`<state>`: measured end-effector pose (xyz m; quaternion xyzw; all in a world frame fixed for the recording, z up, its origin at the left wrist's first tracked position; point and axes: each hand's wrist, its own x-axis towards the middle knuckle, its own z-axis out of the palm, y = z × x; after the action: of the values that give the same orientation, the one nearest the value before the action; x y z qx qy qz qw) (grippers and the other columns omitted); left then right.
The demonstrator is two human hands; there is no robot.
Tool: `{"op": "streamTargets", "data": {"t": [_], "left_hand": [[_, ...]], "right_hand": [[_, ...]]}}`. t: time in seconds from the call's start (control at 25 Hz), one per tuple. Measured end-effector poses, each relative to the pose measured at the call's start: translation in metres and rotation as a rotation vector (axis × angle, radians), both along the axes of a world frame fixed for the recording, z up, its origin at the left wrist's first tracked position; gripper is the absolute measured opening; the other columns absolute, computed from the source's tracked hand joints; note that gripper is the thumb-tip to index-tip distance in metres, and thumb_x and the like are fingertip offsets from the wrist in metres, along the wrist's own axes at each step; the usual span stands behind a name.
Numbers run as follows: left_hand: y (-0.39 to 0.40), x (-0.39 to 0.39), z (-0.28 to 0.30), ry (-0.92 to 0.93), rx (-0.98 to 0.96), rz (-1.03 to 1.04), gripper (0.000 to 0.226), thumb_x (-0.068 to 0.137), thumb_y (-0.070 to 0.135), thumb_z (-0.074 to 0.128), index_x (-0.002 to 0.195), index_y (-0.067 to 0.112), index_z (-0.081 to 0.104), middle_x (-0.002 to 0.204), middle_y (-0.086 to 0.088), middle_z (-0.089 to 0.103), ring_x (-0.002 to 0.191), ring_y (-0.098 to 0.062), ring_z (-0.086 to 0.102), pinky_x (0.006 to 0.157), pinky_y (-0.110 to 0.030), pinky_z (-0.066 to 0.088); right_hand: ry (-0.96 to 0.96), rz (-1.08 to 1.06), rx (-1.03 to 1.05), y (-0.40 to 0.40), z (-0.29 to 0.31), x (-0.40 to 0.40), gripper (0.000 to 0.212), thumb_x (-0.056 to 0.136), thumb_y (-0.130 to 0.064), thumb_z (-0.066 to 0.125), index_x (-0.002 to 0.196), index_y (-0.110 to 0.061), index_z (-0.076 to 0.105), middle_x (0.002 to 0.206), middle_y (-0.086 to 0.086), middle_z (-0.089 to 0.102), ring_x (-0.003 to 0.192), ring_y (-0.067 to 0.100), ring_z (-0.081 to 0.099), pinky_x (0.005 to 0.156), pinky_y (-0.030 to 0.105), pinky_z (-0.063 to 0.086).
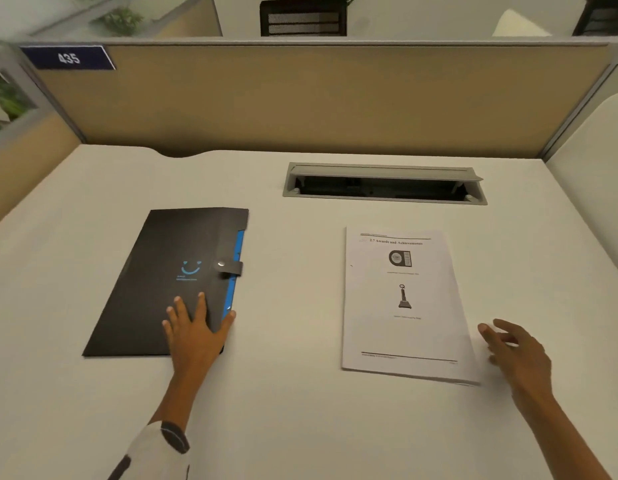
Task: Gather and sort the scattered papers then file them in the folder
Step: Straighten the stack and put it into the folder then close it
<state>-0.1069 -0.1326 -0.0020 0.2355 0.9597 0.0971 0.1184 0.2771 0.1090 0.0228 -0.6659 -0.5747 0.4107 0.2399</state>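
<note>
A black folder [169, 271] with a blue smile logo and a snap strap lies closed on the left of the white desk [293, 410], blue inner edge showing along its right side. My left hand [193, 327] rests flat on its lower right corner, fingers spread, thumb at the folder's edge. To the right lies a neat stack of white papers [404, 306], top sheet headed "Awards and Achievements" with two pictures. My right hand [512, 351] hovers just right of the stack's lower edge, fingers apart, holding nothing.
A grey cable tray [383, 183] with its lid raised is set into the desk behind the papers. Tan partition panels [300, 98] wall the desk at the back and left, with a plate reading 435 [68, 58]. A white divider [595, 174] stands at the right.
</note>
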Motion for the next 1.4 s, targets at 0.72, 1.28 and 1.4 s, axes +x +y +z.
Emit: {"op": "streamTargets", "data": {"t": [0.72,1.28,1.4], "left_hand": [[0.063,0.110,0.012,0.099,-0.286,-0.304,0.061,0.097,0.038,0.033,0.143,0.002,0.015,0.144,-0.025,0.037,0.125,-0.040,0.045,0.101,-0.050,0.040],[0.073,0.108,0.039,0.163,-0.317,-0.690,0.073,0.091,0.009,0.053,0.146,0.022,0.008,0.134,-0.021,0.046,0.098,-0.023,0.063,0.084,-0.030,0.052],[0.085,0.124,0.028,0.216,-0.345,-0.799,0.092,0.090,-0.006,0.044,0.138,0.034,-0.024,0.130,-0.034,0.045,0.082,-0.022,0.066,0.076,-0.031,0.053]], "right_hand": [[0.043,-0.087,-0.008,0.015,0.007,0.006,0.049,0.083,-0.038,0.066,0.122,-0.010,0.056,0.106,0.017,0.065,0.079,0.032,0.062,0.093,0.052,0.049],[-0.162,-0.034,-0.071,0.020,0.004,-0.006,0.062,0.082,-0.044,0.066,0.120,0.004,0.055,0.122,0.023,0.060,0.113,0.040,0.056,0.098,0.047,0.044],[-0.336,0.071,-0.065,0.018,0.008,-0.023,0.050,0.082,-0.046,0.065,0.075,0.002,0.054,0.101,0.026,0.061,0.105,0.041,0.055,0.079,0.040,0.042]]}}
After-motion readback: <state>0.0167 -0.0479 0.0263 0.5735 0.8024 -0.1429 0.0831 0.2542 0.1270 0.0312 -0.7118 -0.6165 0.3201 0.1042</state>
